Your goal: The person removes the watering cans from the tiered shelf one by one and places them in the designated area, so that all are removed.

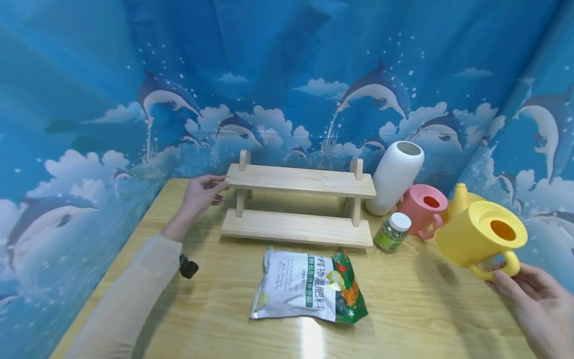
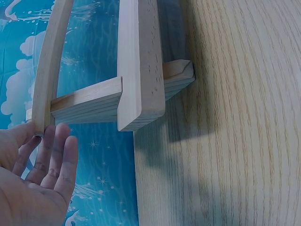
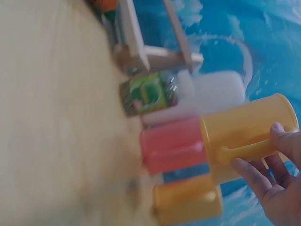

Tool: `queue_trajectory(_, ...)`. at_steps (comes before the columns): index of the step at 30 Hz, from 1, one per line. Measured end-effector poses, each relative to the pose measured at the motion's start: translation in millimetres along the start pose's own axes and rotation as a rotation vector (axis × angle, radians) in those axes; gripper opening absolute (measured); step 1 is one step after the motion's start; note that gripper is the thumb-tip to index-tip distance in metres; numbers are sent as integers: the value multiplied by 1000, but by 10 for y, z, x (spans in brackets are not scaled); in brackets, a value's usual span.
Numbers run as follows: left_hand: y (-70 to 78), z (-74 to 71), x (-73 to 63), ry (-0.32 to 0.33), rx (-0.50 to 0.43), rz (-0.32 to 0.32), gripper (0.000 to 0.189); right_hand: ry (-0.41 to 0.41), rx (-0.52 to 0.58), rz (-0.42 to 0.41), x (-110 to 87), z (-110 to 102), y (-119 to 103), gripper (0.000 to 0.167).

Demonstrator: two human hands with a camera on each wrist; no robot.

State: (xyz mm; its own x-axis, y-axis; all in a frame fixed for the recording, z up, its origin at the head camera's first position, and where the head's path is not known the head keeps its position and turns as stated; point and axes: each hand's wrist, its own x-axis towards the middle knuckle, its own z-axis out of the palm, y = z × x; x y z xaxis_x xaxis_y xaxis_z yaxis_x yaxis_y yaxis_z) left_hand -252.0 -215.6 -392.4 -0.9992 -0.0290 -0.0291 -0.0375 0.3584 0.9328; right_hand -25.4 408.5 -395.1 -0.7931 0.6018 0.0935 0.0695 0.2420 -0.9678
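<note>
My right hand (image 1: 538,299) grips the handle of a yellow watering can (image 1: 477,234), which is held up above the table at the right. The right wrist view shows its handle (image 3: 249,151) between thumb and fingers. At the other side, my left hand (image 1: 202,197) pinches the left end of the upper board of a two-tier wooden stand (image 1: 300,179). In the left wrist view, the thumb and fingers (image 2: 59,160) meet at that board's end (image 2: 44,94). The stand's lower board (image 1: 296,227) lies low over the table.
Right of the stand are a white vase (image 1: 396,174), a jar with a white lid (image 1: 392,232) and a pink watering can (image 1: 421,209). A second yellow watering can (image 3: 188,200) stands beside the pink one. A fertilizer bag (image 1: 309,286) lies in front. Dolphin-printed curtains (image 1: 287,75) enclose the table.
</note>
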Motion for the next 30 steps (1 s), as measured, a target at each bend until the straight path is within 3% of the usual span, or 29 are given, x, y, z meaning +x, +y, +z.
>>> queue_trajectory(4,17,-2,-6,3,1,-2,49,32,79,86,20,-89,160,23)
queue_trajectory(10,36,-12,-14,-7,4,-3,50,30,22,144,-6,-127,361,25)
queue_trajectory(17,26,9,5,6,12,-2,49,23,-29,299,42,-76,556,28)
queue_trajectory(24,14,-14,0,3,24,4,49,7,-72,315,91,-74,760,25)
queue_trajectory(30,10,-30,-1,3,18,-1,51,-34,-316,310,155,-85,730,36)
